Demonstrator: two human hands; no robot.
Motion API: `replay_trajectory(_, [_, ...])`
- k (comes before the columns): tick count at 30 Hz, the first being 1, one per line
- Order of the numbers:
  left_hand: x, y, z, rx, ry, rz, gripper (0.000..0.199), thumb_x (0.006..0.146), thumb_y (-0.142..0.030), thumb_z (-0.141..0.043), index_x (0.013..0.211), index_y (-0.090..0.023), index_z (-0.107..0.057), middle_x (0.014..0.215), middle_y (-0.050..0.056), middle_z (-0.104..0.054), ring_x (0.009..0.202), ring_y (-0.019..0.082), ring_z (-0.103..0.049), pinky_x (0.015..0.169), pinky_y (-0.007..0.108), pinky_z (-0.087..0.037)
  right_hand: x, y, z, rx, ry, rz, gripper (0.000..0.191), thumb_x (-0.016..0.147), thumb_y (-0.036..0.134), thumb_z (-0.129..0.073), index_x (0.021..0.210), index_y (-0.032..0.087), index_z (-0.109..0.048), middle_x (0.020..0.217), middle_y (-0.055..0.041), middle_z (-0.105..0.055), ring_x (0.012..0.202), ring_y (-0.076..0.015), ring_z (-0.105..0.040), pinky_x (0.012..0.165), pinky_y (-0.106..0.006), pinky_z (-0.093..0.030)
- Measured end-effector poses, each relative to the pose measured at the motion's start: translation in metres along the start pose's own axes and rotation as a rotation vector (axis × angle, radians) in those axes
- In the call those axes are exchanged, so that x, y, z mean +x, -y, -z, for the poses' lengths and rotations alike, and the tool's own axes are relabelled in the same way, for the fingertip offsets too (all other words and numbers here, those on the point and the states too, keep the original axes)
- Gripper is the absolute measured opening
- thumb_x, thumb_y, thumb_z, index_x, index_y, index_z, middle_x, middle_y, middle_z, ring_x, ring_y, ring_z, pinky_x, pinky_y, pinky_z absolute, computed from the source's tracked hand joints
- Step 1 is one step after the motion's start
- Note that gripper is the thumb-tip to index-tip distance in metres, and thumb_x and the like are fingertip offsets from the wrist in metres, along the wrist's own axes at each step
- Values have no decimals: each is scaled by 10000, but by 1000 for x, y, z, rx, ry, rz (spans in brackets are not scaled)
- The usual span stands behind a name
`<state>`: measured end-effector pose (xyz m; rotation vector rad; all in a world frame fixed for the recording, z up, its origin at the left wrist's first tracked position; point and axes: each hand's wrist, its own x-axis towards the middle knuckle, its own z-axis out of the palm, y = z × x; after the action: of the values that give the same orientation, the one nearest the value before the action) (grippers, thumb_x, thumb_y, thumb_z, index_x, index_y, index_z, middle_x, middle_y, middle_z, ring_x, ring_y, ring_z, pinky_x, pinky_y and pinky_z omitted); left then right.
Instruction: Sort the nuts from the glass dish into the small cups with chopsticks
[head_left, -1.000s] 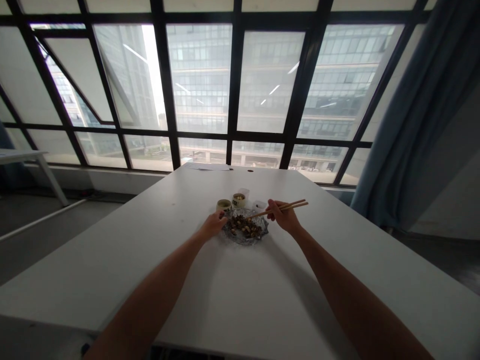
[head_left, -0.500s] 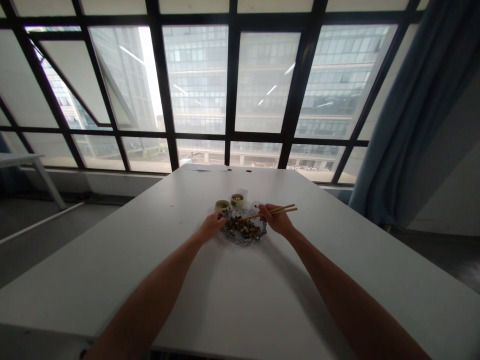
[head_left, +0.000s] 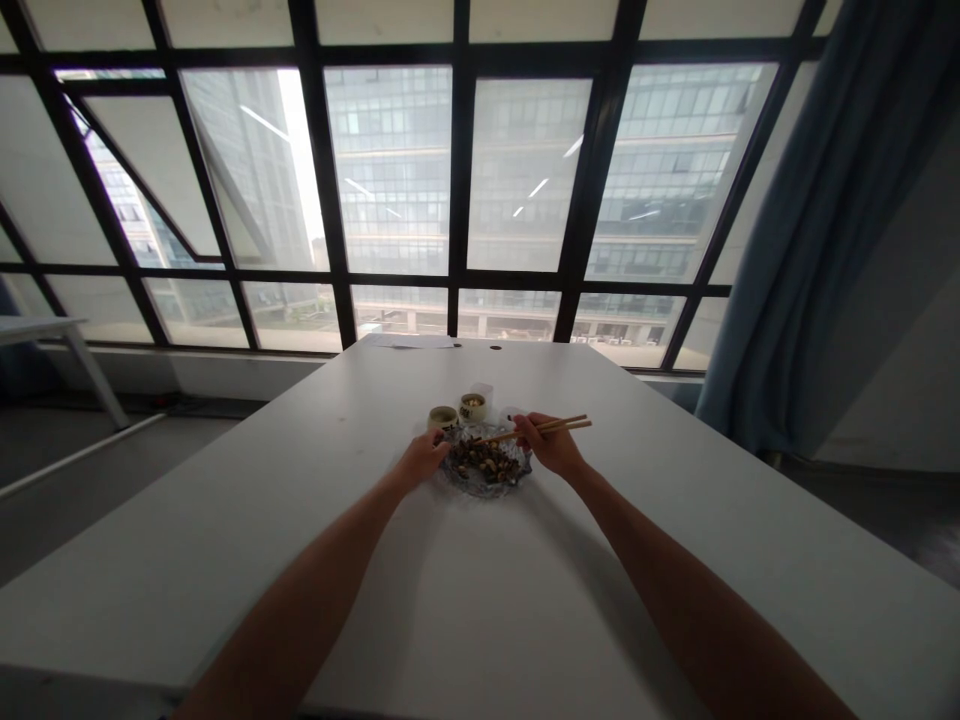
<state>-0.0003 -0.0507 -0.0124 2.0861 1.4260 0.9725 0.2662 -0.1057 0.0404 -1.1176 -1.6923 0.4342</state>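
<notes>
A clear glass plate with a scalloped rim (head_left: 486, 490) holds a heap of small dark and pale dried pieces (head_left: 487, 462), too small to name. At its left edge my left hand (head_left: 421, 460) is closed on the rim, thumb towards the plate. From the right side my right hand (head_left: 551, 445) grips a pair of wooden chopsticks (head_left: 571, 423), whose tips reach into the upper part of the heap. Whether the tips pinch a piece cannot be made out. Just behind the plate stand two small cups, a left one (head_left: 442, 417) and a right one (head_left: 472, 408) with pale pieces inside.
A clear container (head_left: 484, 389) stands behind the right cup. Everything rests on a long white table (head_left: 480, 590), with papers (head_left: 412, 341) at its far end. Windows (head_left: 390, 170) rise beyond it, and a blue curtain (head_left: 780, 250) hangs on the right.
The view has tilted up slightly, so the table things sit a little lower. Both hands keep their grips, and the chopsticks remain in the heap.
</notes>
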Motion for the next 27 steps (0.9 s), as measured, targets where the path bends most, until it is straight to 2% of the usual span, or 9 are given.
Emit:
replay_trajectory(10, [-1, -2, 2, -7, 0, 6, 286, 841, -249, -533, 1063, -148, -684, 981, 77, -744, 912, 216, -661, 891, 328, -508, -5, 9, -6, -97, 69, 54, 480, 892, 598, -595, 609, 211, -624, 527, -29, -638, 487, -150, -554, 464, -250, -412])
replay_trajectory(18, [-2, -7, 2, 6, -27, 18, 245, 842, -201, -556, 1032, -152, -703, 937, 65, -746, 880, 205, -666, 854, 314, -515, -4, 5, -6, -5, 25, 10, 544, 899, 676, -541, 608, 220, -597, 558, -41, -663, 491, -157, -578, 467, -255, -442])
replay_trajectory(20, [-3, -10, 4, 27, -65, 10, 231, 871, -211, -546, 1026, -153, -706, 907, 66, -739, 855, 199, -665, 844, 311, -517, -3, 2, -6, 20, 15, -2, 569, 880, 713, -540, 608, 217, -599, 556, -45, -661, 488, -159, -578, 464, -257, -443])
replay_trajectory(23, [-6, -13, 7, 72, -191, -40, 258, 937, -254, -499, 1086, -164, -689, 933, 72, -725, 868, 193, -666, 869, 315, -524, -2, -3, -7, 42, 4, -25, 602, 850, 761, -539, 616, 211, -608, 554, -51, -663, 474, -157, -574, 449, -258, -437])
replay_trajectory(27, [-4, -6, 8, 217, -336, -103, 331, 968, -290, -489, 1252, -203, -634, 1167, 107, -661, 1092, 227, -630, 980, 352, -519, -1, -6, -7, 77, -29, -48, 629, 847, 786, -520, 634, 201, -614, 540, -49, -655, 448, -149, -561, 424, -252, -420])
